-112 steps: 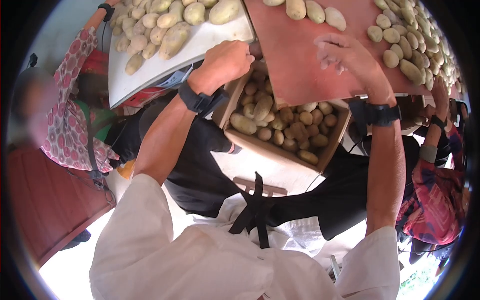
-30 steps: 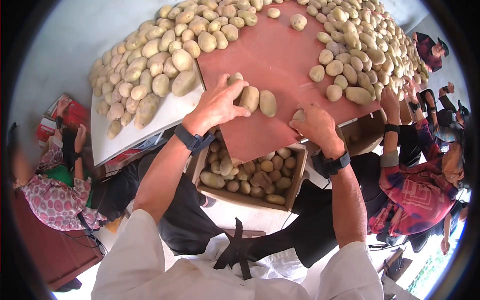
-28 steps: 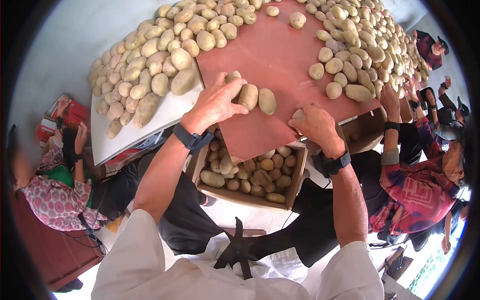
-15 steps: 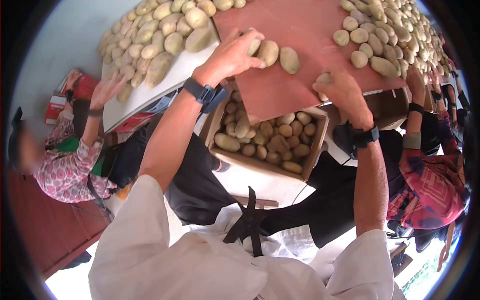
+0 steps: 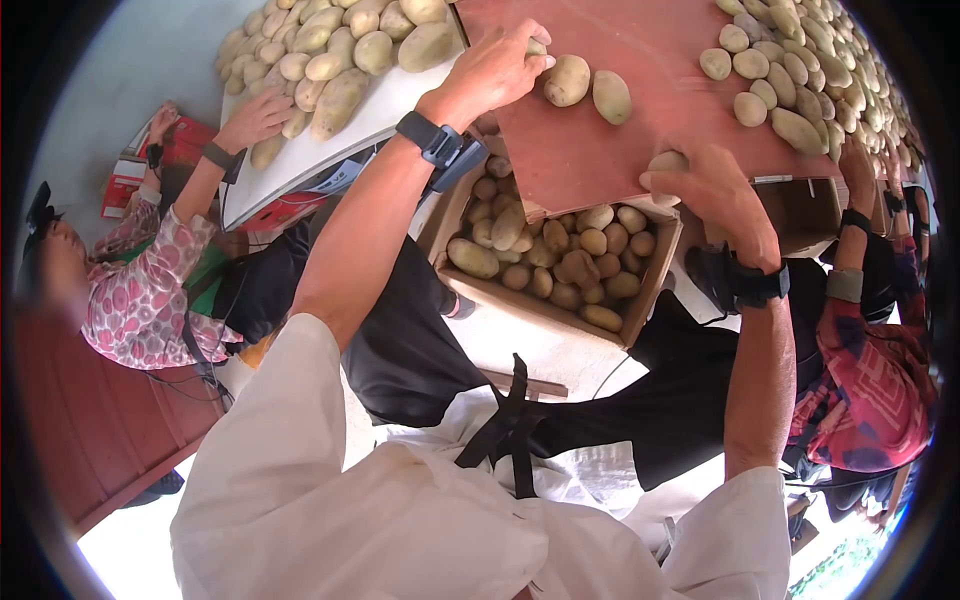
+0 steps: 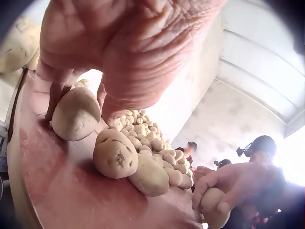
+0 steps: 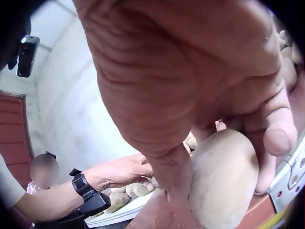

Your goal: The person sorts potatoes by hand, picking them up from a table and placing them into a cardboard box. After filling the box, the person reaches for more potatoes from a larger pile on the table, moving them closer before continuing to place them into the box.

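My left hand (image 5: 495,72) curls round a potato (image 6: 76,114) at the left side of the red tabletop (image 5: 560,150). Fingers and thumb straddle this potato in the left wrist view. Two loose potatoes lie beside it: a spotted one (image 5: 567,80) and a smoother one (image 5: 611,97). At the table's front edge, my right hand (image 5: 715,190) grips another potato (image 7: 224,179) between thumb and fingers. In the head view, that hand is just right of a cardboard box (image 5: 540,308) holding many potatoes, partly hidden under the tabletop.
A potato heap (image 5: 335,55) covers a white table (image 5: 385,105) at left; a larger heap (image 5: 810,75) fills the red table's right side. Another cardboard box (image 5: 797,215) stands at right. People sit on both sides, the left one's hand (image 5: 258,117) reaching toward the white table.
My right hand has drawn its potato to the table's front edge. My left hand remains at its potato. Several seconds ago my right hand was empty and the left was over the box.
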`<state>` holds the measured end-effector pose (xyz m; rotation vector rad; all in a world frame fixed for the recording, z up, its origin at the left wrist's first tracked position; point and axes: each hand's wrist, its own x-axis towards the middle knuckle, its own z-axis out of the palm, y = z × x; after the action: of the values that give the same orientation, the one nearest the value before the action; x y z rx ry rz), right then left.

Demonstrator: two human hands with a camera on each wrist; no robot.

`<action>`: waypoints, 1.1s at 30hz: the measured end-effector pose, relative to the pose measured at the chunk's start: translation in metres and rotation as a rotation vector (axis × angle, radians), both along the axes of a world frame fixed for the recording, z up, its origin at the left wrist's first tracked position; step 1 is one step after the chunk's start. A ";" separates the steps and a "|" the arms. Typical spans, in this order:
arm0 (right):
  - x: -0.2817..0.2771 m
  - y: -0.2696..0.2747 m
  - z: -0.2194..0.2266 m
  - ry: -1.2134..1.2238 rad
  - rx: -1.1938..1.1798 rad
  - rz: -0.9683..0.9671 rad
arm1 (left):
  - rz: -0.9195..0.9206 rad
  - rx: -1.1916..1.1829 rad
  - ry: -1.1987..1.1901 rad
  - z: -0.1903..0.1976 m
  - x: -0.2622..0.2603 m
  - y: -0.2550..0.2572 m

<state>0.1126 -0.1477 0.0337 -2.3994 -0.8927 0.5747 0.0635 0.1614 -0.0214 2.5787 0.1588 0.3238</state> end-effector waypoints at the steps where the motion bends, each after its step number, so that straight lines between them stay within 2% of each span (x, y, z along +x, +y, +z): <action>1: -0.002 0.000 0.002 0.120 -0.030 0.017 | 0.020 0.052 -0.044 -0.002 0.001 0.000; 4: -0.010 -0.005 0.000 0.139 -0.020 0.115 | 0.076 0.069 0.020 0.008 0.000 -0.004; 5: -0.012 -0.008 0.000 0.141 -0.026 0.107 | -0.020 -0.114 -0.153 0.014 -0.007 -0.009; 6: -0.014 -0.011 0.000 0.117 -0.027 0.147 | -0.028 -0.121 -0.149 0.012 -0.006 -0.008; 10: -0.017 -0.018 0.004 0.153 -0.098 0.173 | -0.044 -0.129 -0.212 0.008 -0.004 -0.006; 13: -0.011 -0.029 -0.014 0.108 -0.047 0.200 | -0.004 -0.062 -0.206 0.006 -0.002 -0.004; 16: -0.009 -0.033 -0.012 0.095 -0.096 0.245 | -0.019 0.019 -0.249 0.006 -0.001 -0.002; 19: -0.017 -0.032 -0.009 0.023 -0.126 0.175 | 0.056 -0.063 -0.181 0.005 0.001 -0.002; 23: -0.010 -0.033 -0.011 0.109 -0.116 0.190 | 0.047 -0.061 -0.229 0.003 0.001 -0.003; 26: -0.006 -0.032 -0.008 0.016 -0.179 0.228 | 0.039 -0.049 -0.236 0.002 -0.001 0.001; 28: -0.008 -0.033 -0.008 -0.008 -0.165 0.086 | 0.007 -0.032 -0.249 -0.002 -0.003 0.003; 31: -0.005 -0.030 -0.009 -0.065 -0.134 0.096 | 0.016 0.000 -0.314 -0.001 -0.007 0.003; 33: -0.002 -0.032 -0.011 -0.096 -0.118 0.143 | -0.001 -0.095 -0.172 0.004 -0.013 0.004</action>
<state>0.1104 -0.1797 0.0230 -2.5005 -1.1076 0.5838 0.0502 0.1658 -0.0171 2.4430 0.1071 0.5231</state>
